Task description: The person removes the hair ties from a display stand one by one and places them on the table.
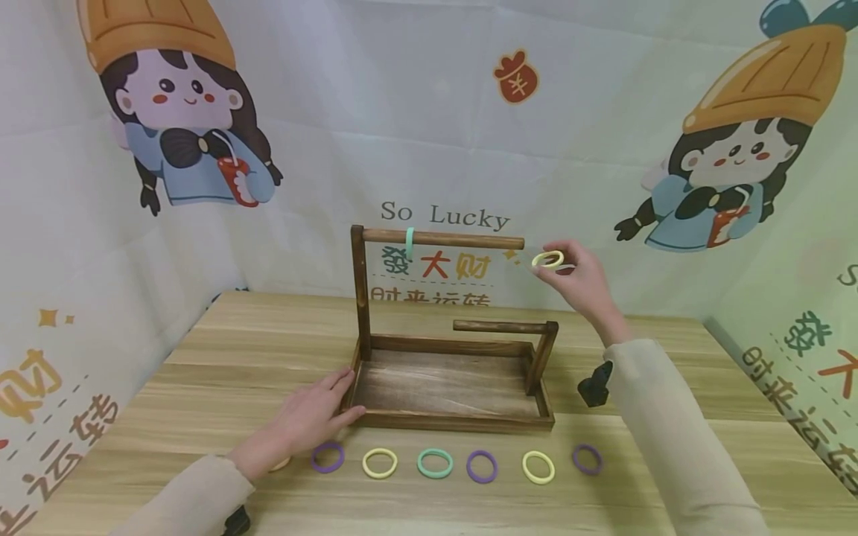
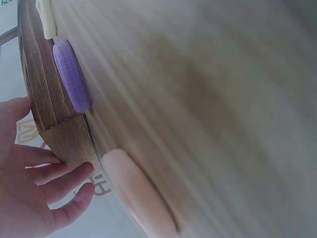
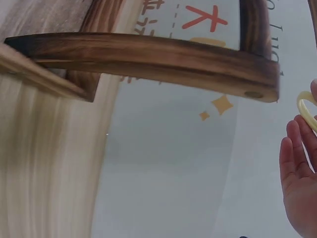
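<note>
My right hand (image 1: 582, 283) pinches a yellow hair tie (image 1: 534, 260) between thumb and fingers, just right of the free end of the upper bar (image 1: 462, 240). A mint green hair tie (image 1: 410, 243) hangs on that bar towards its post. Below stands a brown wooden stand with a tray base (image 1: 456, 422) and a shorter lower bar (image 1: 499, 327) that bears nothing. My left hand (image 1: 304, 417) rests against the tray's left end, thumb at the front corner, fingers spread. In the right wrist view, the pinched hair tie is partly cut off by the frame edge.
In front of the tray lies a row of several hair ties: purple (image 1: 482, 480), yellow (image 1: 379, 476), mint green (image 1: 435, 476). A peach one (image 2: 136, 193) lies near the left wrist, mostly hidden in the head view. A printed cloth (image 1: 322, 89) hangs behind the table.
</note>
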The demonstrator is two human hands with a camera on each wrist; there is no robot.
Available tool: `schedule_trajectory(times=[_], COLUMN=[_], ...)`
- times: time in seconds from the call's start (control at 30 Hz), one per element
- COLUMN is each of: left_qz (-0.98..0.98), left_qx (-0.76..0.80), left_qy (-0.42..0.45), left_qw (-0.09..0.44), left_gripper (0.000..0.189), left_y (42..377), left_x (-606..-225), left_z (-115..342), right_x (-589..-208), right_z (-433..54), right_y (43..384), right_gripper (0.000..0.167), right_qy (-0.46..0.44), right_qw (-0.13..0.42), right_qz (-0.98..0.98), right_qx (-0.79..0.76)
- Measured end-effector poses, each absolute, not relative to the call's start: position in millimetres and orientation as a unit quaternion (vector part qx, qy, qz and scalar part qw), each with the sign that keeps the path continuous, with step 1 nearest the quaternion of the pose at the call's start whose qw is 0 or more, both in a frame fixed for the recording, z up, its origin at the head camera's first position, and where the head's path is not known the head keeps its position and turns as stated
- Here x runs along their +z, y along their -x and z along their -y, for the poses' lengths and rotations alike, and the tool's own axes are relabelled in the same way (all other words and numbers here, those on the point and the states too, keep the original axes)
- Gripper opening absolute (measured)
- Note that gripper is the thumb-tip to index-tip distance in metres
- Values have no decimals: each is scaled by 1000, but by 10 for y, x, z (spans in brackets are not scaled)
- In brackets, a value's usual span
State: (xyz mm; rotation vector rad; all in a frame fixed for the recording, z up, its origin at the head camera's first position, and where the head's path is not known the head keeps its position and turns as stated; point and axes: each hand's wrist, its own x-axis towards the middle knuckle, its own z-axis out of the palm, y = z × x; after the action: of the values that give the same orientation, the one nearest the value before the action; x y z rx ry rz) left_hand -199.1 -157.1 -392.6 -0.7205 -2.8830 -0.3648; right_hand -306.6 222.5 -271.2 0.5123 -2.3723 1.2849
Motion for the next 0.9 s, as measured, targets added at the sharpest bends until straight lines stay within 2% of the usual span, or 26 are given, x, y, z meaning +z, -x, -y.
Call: schedule_trajectory(times=[0.43, 0.9], left_qz=[959, 961], left_qx=[-124, -123], left_qy=[242, 237], left_qw=[75, 68], left_gripper=[62, 63], left_y=[1990, 1993], left_x=[-3929, -3924], left_z=[1578, 1573], right_x=[-2745, -3089], right_z=[-2244, -2485], right_y=[2742, 2709], right_gripper=[35, 40], right_qy=[-162, -172], right_qw=[192, 172], right_qz=[828, 802], right_qx=[501, 545])
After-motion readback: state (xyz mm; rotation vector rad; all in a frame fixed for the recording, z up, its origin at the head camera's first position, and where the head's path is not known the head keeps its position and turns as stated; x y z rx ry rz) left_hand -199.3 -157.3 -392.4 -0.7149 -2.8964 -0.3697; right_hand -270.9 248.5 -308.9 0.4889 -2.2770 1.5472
